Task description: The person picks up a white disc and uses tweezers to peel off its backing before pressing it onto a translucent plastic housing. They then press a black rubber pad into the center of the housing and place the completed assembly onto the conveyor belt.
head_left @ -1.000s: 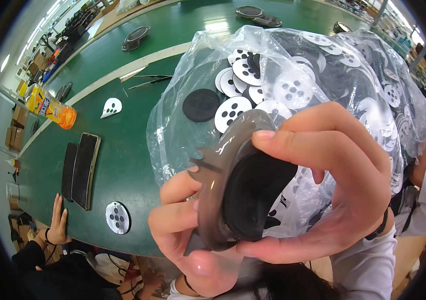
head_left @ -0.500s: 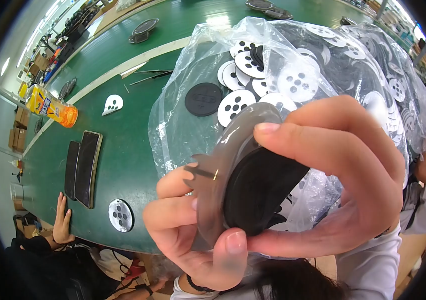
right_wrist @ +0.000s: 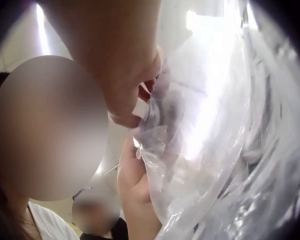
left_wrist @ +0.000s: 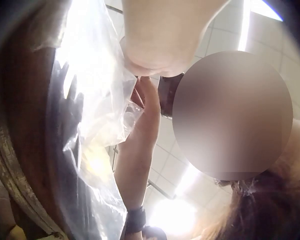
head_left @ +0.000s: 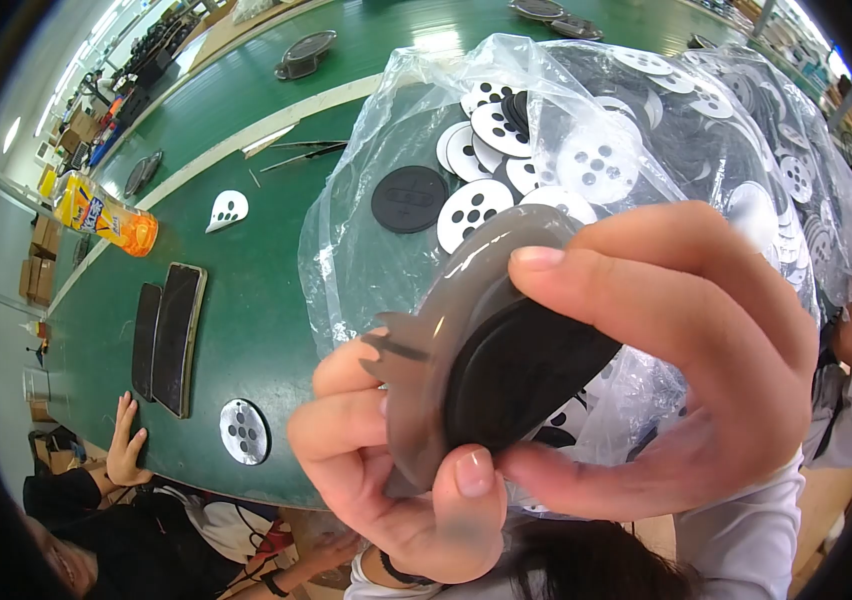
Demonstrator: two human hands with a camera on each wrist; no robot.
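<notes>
In the head view, my left hand (head_left: 386, 480) grips a translucent grey round plastic cover (head_left: 491, 245), its fingers behind and its thumb near the lower edge. A notched tab (head_left: 396, 345) sticks out from the cover's left side. Lying tilted against the cover's inner face is a black disc (head_left: 521, 375). My right hand (head_left: 746, 380) curls round the disc's right side, index fingertip high on the cover and thumb at the disc's bottom edge. Both wrist views show mostly skin and a clear plastic bag (left_wrist: 90, 135); the disc is hidden there.
Behind the hands, a clear bag (head_left: 346, 250) spills white discs with black holes (head_left: 474, 208) and a black disc (head_left: 409, 199). Further left are two phones (head_left: 178, 340), an orange bottle (head_left: 111, 215), tweezers (head_left: 306, 155) and a silver holed disc (head_left: 244, 432). Another person's hand (head_left: 126, 445) rests at the table edge.
My left thumb has moved up to the disc's lower edge. The right hand has shifted slightly right, still pinching the disc at the cover. The head view has shifted slightly.
</notes>
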